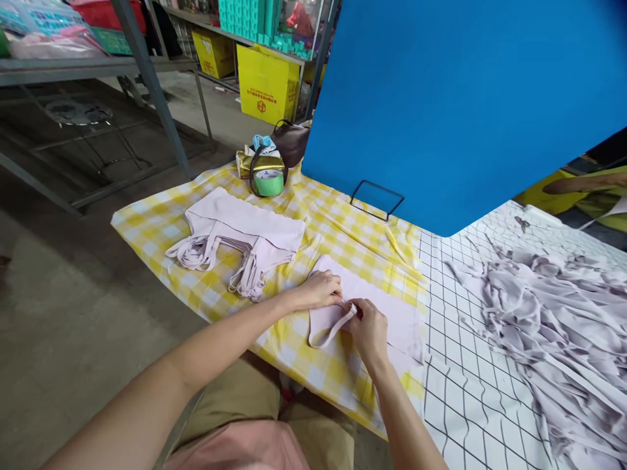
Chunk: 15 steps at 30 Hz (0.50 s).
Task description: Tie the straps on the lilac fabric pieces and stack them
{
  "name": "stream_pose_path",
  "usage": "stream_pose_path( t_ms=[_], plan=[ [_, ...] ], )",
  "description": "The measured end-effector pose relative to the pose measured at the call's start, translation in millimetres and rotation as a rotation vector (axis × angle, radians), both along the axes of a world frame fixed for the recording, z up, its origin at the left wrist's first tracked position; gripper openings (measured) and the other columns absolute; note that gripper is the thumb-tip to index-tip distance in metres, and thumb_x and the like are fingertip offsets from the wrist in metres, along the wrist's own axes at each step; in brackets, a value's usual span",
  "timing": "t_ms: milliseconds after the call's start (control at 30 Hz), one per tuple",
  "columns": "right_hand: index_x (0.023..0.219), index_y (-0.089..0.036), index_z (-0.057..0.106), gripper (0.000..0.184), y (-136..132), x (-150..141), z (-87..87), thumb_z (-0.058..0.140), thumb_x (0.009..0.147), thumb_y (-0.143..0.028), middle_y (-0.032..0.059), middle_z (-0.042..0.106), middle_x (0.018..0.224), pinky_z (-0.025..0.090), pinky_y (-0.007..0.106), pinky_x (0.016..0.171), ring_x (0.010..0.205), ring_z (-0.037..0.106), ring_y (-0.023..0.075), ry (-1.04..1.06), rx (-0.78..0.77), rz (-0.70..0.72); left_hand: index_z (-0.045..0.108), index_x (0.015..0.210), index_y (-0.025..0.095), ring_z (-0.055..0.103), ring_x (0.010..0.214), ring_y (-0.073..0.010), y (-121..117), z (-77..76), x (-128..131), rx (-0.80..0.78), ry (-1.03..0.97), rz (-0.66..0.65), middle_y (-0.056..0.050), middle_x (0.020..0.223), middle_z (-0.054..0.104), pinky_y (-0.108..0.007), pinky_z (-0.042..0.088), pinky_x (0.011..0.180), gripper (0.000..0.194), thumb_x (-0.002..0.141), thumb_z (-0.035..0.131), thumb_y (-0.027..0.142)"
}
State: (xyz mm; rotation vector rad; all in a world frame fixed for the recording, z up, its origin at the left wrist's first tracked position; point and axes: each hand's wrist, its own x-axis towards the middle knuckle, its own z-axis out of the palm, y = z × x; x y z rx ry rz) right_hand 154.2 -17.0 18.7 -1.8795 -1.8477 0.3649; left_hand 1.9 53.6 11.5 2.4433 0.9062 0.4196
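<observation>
A pale lilac garment with thin straps, shaped like a camisole top, lies flat on the yellow checked cloth in front of me. My left hand is closed in a pinch at its middle, by the strap. Close beside it, my right hand pinches the looped strap, which curves down over the cloth. The fingertips of both hands nearly meet. To the left rests a neat stack of similar camisole tops, straps hanging toward me. A large loose heap of lilac garments covers the right side.
A blue board stands behind the table, by a black wire frame. Green tape, a gold packet and a dark bag sit at the back. Metal shelving and yellow boxes are beyond. Another person's arm shows at right.
</observation>
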Motion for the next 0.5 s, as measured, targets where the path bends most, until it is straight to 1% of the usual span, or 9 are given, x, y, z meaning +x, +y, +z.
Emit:
stream_pose_path(
  t_ms=[200, 500],
  plan=[
    [0.076, -0.016, 0.067, 0.031, 1.8, 1.3, -2.0, 0.038, 0.065, -0.014, 0.0065, 0.065, 0.071, 0.038, 0.027, 0.06, 0.06, 0.054, 0.0168, -0.001, 0.008, 0.015, 0.067, 0.083, 0.02, 0.052, 0.092, -0.0177, 0.8, 0.9, 0.5, -0.006, 0.014, 0.002, -0.001, 0.091, 0.064, -0.028, 0.037, 0.077, 0.014, 0.083, 0.057, 0.029],
    [0.075, -0.016, 0.066, 0.029, 1.9, -3.7, -1.3, 0.04, 0.064, -0.012, 0.0056, 0.062, 0.07, 0.036, 0.027, 0.059, 0.059, 0.051, 0.0164, 0.032, 0.031, 0.018, 0.067, 0.08, 0.02, 0.051, 0.092, -0.0178, -0.7, 8.6, 0.0, -0.016, 0.051, -0.007, -0.001, 0.09, 0.062, -0.028, 0.036, 0.076, 0.014, 0.083, 0.054, 0.024]
  ],
)
